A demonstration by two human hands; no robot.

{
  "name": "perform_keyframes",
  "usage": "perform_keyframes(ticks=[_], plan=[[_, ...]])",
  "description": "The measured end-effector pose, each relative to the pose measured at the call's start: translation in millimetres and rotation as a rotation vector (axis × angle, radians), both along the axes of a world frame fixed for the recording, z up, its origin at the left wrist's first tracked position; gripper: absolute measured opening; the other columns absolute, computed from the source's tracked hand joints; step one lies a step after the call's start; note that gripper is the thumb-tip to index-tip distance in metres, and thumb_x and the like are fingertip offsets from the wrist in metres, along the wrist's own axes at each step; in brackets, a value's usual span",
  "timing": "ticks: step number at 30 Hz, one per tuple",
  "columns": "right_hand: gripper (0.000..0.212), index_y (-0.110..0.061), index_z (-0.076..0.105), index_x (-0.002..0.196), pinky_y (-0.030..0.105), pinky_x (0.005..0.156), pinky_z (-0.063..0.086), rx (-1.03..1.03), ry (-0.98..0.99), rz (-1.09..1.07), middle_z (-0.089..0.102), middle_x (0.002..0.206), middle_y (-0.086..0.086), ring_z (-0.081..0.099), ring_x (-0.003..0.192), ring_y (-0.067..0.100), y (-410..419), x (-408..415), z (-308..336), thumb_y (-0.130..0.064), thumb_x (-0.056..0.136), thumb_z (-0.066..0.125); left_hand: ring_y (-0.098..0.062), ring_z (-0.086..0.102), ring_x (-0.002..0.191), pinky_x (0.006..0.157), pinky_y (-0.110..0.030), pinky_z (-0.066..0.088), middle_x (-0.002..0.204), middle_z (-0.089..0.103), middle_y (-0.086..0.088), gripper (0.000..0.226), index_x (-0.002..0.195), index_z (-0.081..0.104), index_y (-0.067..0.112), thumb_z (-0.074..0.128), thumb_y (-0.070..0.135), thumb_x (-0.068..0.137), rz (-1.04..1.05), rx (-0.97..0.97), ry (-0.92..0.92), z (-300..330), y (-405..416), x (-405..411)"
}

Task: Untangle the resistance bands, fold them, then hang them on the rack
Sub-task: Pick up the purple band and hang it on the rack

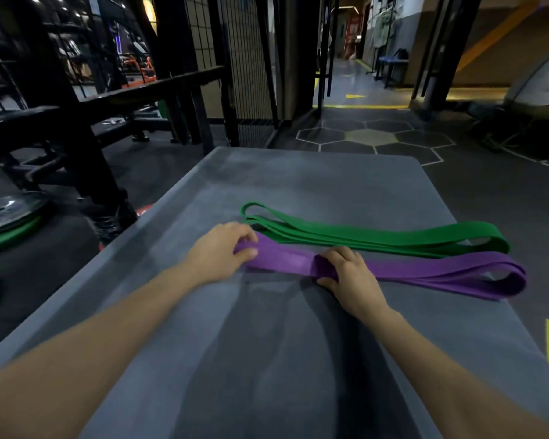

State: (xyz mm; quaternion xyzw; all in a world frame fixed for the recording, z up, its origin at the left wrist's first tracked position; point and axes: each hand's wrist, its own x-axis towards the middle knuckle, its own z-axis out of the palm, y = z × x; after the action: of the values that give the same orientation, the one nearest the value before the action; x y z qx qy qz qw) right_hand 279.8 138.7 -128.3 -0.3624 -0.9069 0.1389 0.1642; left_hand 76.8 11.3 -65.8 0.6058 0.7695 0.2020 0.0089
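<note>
A purple resistance band (425, 270) lies folded in a long strip across the grey mat (298, 185), its looped end at the right. My left hand (219, 253) pinches the band's left end between thumb and fingers. My right hand (346, 270) grips the band near its middle, fingers curled over the top and thumb underneath. Just behind it a green resistance band (377, 237) lies folded in several layers, apart from both hands.
A black metal rack frame (86, 147) and a mesh panel (244, 58) stand at the back left. Weight plates (7, 213) lie on the floor at the left. A hexagon-patterned floor and a corridor (352, 83) open beyond the mat.
</note>
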Motion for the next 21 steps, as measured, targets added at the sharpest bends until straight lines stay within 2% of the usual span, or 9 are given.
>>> perform_keyframes(ticks=[5,8,12,16,18,21], plan=[[0.046,-0.015,0.048,0.130,0.036,0.095,0.039,0.005,0.009,-0.027,0.052,0.127,0.005,0.043,0.117,0.028,4,-3,5,-0.024,0.087,0.061,-0.011,0.056,0.088,0.087,-0.026,0.043,0.092,0.065,0.001,0.011,0.093,0.068,0.008,0.064,0.016,0.086,0.025,0.152,-0.288,24,28,-12],[0.044,-0.015,0.048,0.130,0.036,0.091,0.041,-0.001,0.028,-0.082,0.053,0.124,0.006,0.043,0.115,0.027,8,-6,9,-0.025,0.088,0.059,-0.011,0.054,0.085,0.078,-0.024,0.041,0.087,0.063,0.001,0.009,0.091,0.067,0.010,0.066,0.016,0.084,0.145,0.167,-0.401,15,45,-22],[0.044,-0.017,0.049,0.130,0.037,0.090,0.042,-0.016,0.012,-0.096,0.053,0.124,0.004,0.044,0.116,0.026,13,-9,8,-0.025,0.088,0.060,-0.016,0.055,0.092,0.076,-0.020,0.035,0.091,0.061,-0.002,0.021,0.093,0.067,0.008,0.074,0.020,0.078,0.283,0.161,-0.468,-10,55,-34],[0.041,-0.020,0.052,0.127,0.035,0.092,0.040,0.012,-0.065,-0.076,0.053,0.125,0.001,0.044,0.118,0.024,14,-8,0,-0.029,0.088,0.059,-0.023,0.058,0.097,0.078,-0.027,0.042,0.093,0.062,-0.004,0.023,0.088,0.066,0.017,0.075,0.033,0.076,0.394,0.032,-0.441,-39,53,-45],[0.040,-0.020,0.053,0.127,0.035,0.093,0.040,0.024,-0.072,-0.058,0.052,0.126,0.001,0.044,0.118,0.024,16,-7,-2,-0.031,0.088,0.058,-0.027,0.059,0.099,0.084,-0.031,0.045,0.098,0.064,-0.007,0.021,0.085,0.065,0.020,0.072,0.037,0.077,0.384,-0.027,-0.456,-48,49,-49],[0.042,-0.019,0.053,0.128,0.035,0.096,0.040,0.019,-0.069,-0.032,0.052,0.129,0.001,0.043,0.120,0.024,17,-6,-2,-0.036,0.090,0.055,-0.031,0.057,0.100,0.081,-0.029,0.041,0.098,0.062,-0.012,0.022,0.091,0.065,0.011,0.069,0.030,0.082,0.353,-0.032,-0.476,-58,45,-43]])
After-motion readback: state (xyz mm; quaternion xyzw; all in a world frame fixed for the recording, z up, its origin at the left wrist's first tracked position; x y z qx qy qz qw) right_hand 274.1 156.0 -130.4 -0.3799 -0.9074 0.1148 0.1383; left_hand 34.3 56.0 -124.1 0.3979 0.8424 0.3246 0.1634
